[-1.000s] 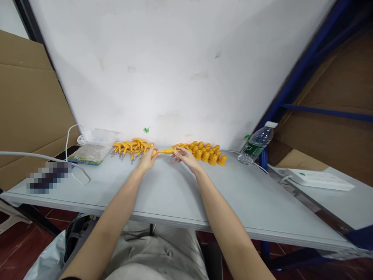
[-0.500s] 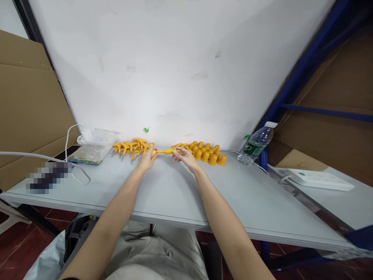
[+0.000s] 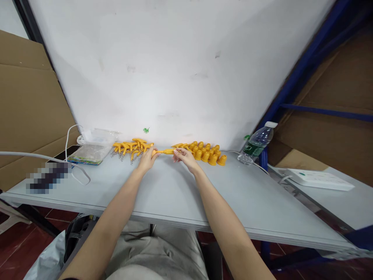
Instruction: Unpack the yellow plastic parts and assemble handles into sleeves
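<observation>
A slim yellow plastic piece (image 3: 164, 151) lies crosswise between my two hands at the far side of the grey table (image 3: 175, 194). My left hand (image 3: 148, 159) pinches its left end and my right hand (image 3: 184, 156) pinches its right end. A heap of yellow T-shaped parts with metal pins (image 3: 131, 148) lies just left of my left hand. Several yellow cone-shaped caps (image 3: 207, 153) stand just right of my right hand.
A clear plastic bag (image 3: 93, 149) and white cables (image 3: 74, 171) lie at the far left. A water bottle (image 3: 257, 143) leans at the far right by a blue rack post (image 3: 294, 83). A white power strip (image 3: 317, 179) rests on the neighbouring table. White board (image 3: 175, 66) behind.
My right hand has slid a little to the left along the yellow piece. My left hand has hardly moved.
</observation>
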`<action>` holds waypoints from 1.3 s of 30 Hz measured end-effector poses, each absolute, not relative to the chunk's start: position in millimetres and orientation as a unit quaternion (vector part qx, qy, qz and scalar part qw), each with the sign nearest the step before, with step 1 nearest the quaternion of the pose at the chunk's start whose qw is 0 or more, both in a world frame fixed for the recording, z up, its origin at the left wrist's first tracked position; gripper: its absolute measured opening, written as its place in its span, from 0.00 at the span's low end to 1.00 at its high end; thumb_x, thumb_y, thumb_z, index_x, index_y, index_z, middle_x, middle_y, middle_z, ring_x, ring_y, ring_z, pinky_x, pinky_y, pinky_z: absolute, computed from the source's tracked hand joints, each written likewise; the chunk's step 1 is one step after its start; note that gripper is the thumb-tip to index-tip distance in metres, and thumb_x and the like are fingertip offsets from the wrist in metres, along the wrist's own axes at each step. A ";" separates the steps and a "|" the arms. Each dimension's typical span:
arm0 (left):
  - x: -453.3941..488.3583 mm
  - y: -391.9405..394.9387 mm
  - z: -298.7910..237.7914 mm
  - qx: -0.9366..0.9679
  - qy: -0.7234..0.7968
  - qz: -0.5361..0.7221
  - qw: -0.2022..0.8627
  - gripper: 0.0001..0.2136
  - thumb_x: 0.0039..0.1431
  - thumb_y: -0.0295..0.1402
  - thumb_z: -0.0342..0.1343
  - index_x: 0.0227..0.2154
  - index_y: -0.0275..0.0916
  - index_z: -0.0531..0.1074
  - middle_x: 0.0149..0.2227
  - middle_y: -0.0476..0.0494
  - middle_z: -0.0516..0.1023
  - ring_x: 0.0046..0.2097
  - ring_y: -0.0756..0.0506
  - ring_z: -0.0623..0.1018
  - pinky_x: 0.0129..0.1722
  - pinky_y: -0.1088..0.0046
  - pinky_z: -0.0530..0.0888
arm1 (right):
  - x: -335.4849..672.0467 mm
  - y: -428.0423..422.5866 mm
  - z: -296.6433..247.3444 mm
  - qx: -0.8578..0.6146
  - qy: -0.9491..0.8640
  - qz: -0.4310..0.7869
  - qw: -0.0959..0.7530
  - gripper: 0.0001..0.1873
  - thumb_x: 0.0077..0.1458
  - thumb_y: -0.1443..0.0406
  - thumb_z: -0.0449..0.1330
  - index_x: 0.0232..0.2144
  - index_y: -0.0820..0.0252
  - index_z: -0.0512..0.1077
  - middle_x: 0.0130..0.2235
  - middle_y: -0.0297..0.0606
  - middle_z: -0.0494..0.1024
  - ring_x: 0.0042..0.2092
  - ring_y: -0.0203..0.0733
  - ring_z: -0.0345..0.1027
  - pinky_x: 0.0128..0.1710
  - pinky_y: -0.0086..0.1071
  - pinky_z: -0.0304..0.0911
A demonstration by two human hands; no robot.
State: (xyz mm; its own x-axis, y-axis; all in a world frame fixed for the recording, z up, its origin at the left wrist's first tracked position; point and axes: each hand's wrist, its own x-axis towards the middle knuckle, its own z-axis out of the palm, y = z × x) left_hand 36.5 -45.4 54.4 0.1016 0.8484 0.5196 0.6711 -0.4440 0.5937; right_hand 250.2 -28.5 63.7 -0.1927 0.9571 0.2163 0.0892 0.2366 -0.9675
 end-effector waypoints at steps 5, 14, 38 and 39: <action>36.4 -44.8 53.8 0.734 0.518 0.425 0.106 0.07 0.63 0.36 0.50 0.41 0.42 0.69 0.39 0.45 0.78 0.41 0.44 0.76 0.42 0.69 0.70 | 248.2 -29.4 63.2 -0.421 -0.623 0.455 0.476 0.35 0.38 0.37 0.63 0.36 0.59 0.71 0.25 0.37 0.79 0.25 0.39 0.71 0.26 0.32 0.63; 36.1 -42.8 51.6 0.732 0.513 0.433 0.113 0.07 0.62 0.35 0.51 0.41 0.43 0.69 0.40 0.45 0.78 0.43 0.43 0.76 0.45 0.66 0.70 | 253.3 -30.4 66.3 -0.425 -0.632 0.473 0.443 0.32 0.44 0.43 0.65 0.42 0.60 0.72 0.33 0.41 0.81 0.27 0.36 0.73 0.26 0.28 0.63; 37.4 -45.2 53.1 0.732 0.513 0.433 0.115 0.06 0.62 0.35 0.50 0.40 0.42 0.68 0.40 0.45 0.78 0.41 0.43 0.76 0.44 0.67 0.70 | 251.7 -32.3 68.6 -0.411 -0.631 0.463 0.468 0.34 0.38 0.40 0.66 0.38 0.61 0.73 0.27 0.37 0.79 0.26 0.38 0.71 0.28 0.31 0.62; 37.5 -45.3 53.1 0.732 0.514 0.432 0.114 0.06 0.62 0.35 0.50 0.40 0.42 0.68 0.39 0.45 0.78 0.41 0.43 0.76 0.44 0.67 0.70 | 251.1 -32.7 68.8 -0.411 -0.629 0.464 0.470 0.34 0.38 0.40 0.65 0.37 0.61 0.73 0.27 0.37 0.78 0.26 0.38 0.71 0.28 0.32 0.62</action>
